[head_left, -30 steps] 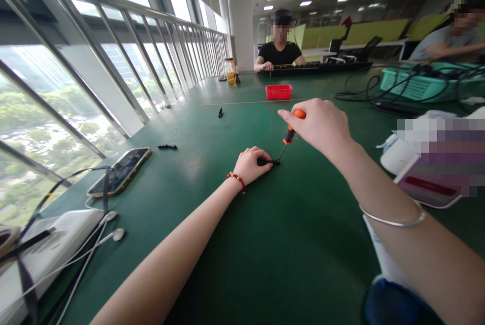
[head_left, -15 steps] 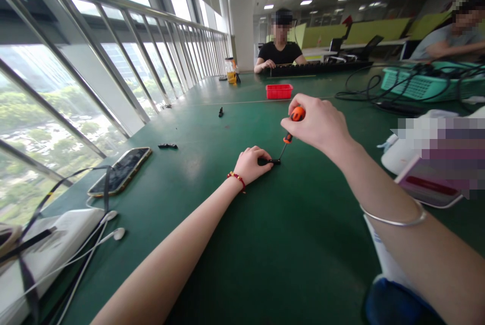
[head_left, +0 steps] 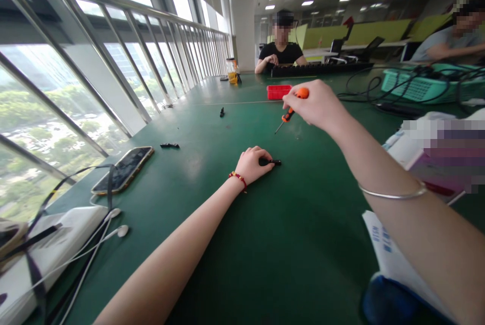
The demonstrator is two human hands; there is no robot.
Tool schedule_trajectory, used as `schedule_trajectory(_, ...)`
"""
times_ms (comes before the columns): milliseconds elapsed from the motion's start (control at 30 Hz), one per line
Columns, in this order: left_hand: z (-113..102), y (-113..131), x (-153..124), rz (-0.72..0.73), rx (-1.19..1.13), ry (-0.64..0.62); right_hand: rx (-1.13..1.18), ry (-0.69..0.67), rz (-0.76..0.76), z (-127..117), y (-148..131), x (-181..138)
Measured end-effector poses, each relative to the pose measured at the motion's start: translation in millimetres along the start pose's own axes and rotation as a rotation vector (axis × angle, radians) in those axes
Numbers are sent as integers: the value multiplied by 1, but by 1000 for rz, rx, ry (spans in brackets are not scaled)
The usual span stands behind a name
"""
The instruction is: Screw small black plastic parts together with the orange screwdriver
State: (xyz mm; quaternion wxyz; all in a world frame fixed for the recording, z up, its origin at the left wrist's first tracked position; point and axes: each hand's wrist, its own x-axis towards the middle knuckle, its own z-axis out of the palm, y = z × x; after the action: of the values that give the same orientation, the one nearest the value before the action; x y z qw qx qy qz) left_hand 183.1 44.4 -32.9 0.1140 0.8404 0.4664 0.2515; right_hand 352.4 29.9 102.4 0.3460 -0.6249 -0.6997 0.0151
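Observation:
My left hand (head_left: 253, 165) rests on the green table and pinches a small black part (head_left: 276, 162) flat against its surface. Most of that part is covered by my fingers; one narrow end sticks out to the right. Above and beyond it, my right hand (head_left: 316, 105) grips a screwdriver (head_left: 288, 114) with an orange and black handle. Its thin metal shaft points down and to the left, and the tip is in the air, apart from the black part.
A red tray (head_left: 278, 92) stands behind the screwdriver. Small black pieces (head_left: 170, 146) lie to the left, near a phone (head_left: 123, 170). Earphones (head_left: 122, 231) and a white power strip (head_left: 56, 244) sit front left. A teal basket (head_left: 413, 86) with cables is right; a person (head_left: 282, 52) sits opposite.
My right hand has lifted the screwdriver up and away, so its tip has left the black part and now slants left. My left hand has stayed on the part.

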Motion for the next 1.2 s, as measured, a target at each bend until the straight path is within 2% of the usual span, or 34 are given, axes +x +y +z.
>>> schedule_trajectory(67, -1, 3, -1, 25, 12, 4, -126, 18, -30, 14, 9, -8)
schedule_trajectory(133, -2, 6, -3, 75, 35, 14, -248, -69, -89, 33, 25, -24)
schedule_trajectory(200, -3, 10, -4, 130, 78, 22, -251, -206, -89, 52, 44, -43)
schedule_trajectory(233, -3, 11, -5, 151, 101, 20, -239, -231, -51, 61, 53, -51)
schedule_trajectory(300, -2, 12, -5, 173, 134, 9, -202, -197, 30, 72, 66, -63)
schedule_trajectory(333, -2, 12, -4, 176, 141, 1, -188, -208, 21, 75, 70, -68)
schedule_trajectory(567, -2, 11, -3, 185, 107, -9, -158, -294, -168, 78, 66, -76)
schedule_trajectory(967, -1, 7, -2, 194, -43, 43, -138, -281, -247, 79, 69, -76)
schedule_trajectory(1200, 0, 4, -1, 132, -167, 23, -142, -270, -289, 79, 72, -76)
